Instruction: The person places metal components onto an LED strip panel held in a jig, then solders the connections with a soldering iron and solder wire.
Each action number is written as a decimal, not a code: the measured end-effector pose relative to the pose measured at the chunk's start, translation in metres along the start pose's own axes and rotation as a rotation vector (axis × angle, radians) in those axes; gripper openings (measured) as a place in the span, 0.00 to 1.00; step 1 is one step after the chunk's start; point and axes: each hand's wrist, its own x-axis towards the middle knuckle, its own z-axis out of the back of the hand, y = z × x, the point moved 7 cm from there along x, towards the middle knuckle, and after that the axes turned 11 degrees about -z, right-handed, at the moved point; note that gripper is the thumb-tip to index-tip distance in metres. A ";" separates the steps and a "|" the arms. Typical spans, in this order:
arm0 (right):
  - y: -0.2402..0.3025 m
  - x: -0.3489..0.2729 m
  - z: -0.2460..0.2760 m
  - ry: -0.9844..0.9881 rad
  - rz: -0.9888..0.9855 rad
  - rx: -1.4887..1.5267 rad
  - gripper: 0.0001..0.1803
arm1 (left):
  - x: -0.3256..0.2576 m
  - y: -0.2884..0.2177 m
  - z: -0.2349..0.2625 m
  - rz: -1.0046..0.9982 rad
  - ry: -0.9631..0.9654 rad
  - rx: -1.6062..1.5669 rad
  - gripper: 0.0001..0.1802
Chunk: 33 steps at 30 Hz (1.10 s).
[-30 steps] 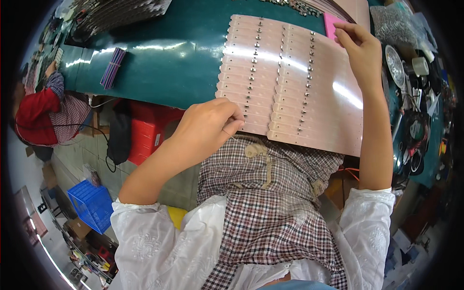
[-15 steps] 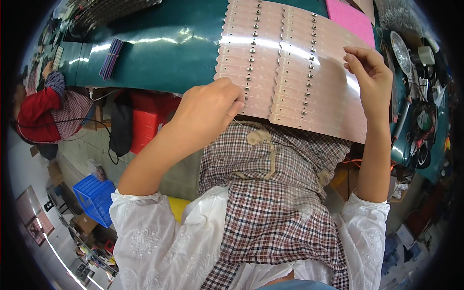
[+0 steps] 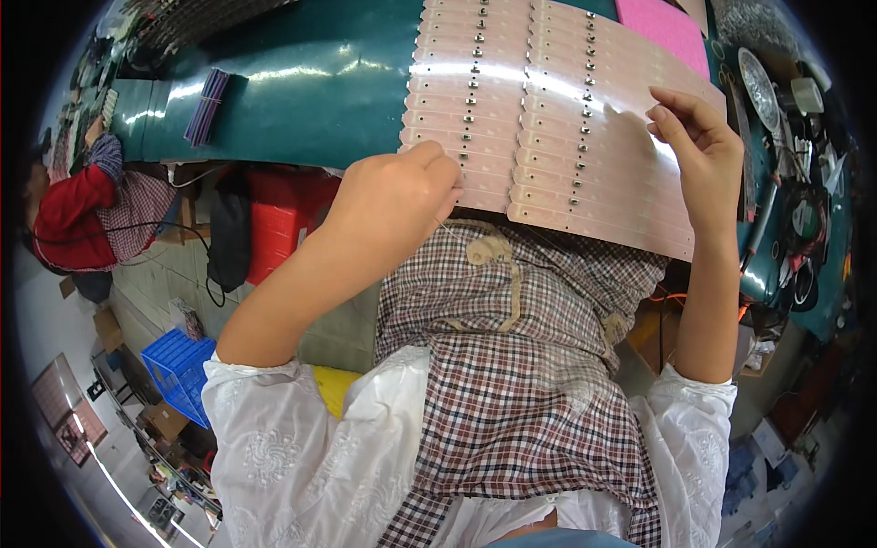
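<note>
A large pale pink sheet of strip-shaped boards (image 3: 626,160), with rows of small metal parts, lies over the front edge of the green table. My left hand (image 3: 397,190) is closed at its lower left corner, fingertips pinched together. From below these fingers a thin pale thread (image 3: 449,230) hangs toward my lap; its exact kind is unclear. My right hand (image 3: 702,151) hovers over the sheet's right side, thumb and forefinger slightly apart, other fingers curled. Nothing shows between them.
A banded bundle of purple strips (image 3: 207,108) rests on the green table (image 3: 301,110). A pink pad (image 3: 662,35) lies beyond the sheet; tools and a tape roll (image 3: 807,96) crowd the right. A red bin (image 3: 279,219) and blue crate (image 3: 178,370) stand left. Another person (image 3: 87,205) sits far left.
The sheet appears slightly higher in view, shifted a little away from me. My left hand has shifted slightly left; my right hand stays almost where it was.
</note>
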 end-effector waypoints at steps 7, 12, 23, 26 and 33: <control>-0.011 -0.009 0.001 0.040 -0.060 0.017 0.10 | -0.001 -0.010 -0.006 -0.049 0.047 0.163 0.08; -0.010 -0.026 -0.007 0.077 -0.110 -0.015 0.07 | -0.005 -0.013 -0.007 -0.077 0.016 0.199 0.09; -0.031 -0.058 -0.026 0.338 -0.369 0.206 0.09 | -0.010 -0.013 -0.008 -0.078 -0.040 0.208 0.09; -0.031 -0.061 -0.029 0.353 -0.411 0.254 0.10 | -0.013 -0.013 -0.002 -0.063 -0.155 0.097 0.09; -0.035 -0.068 -0.034 0.329 -0.426 0.276 0.09 | -0.016 -0.008 -0.003 0.006 -0.209 0.032 0.09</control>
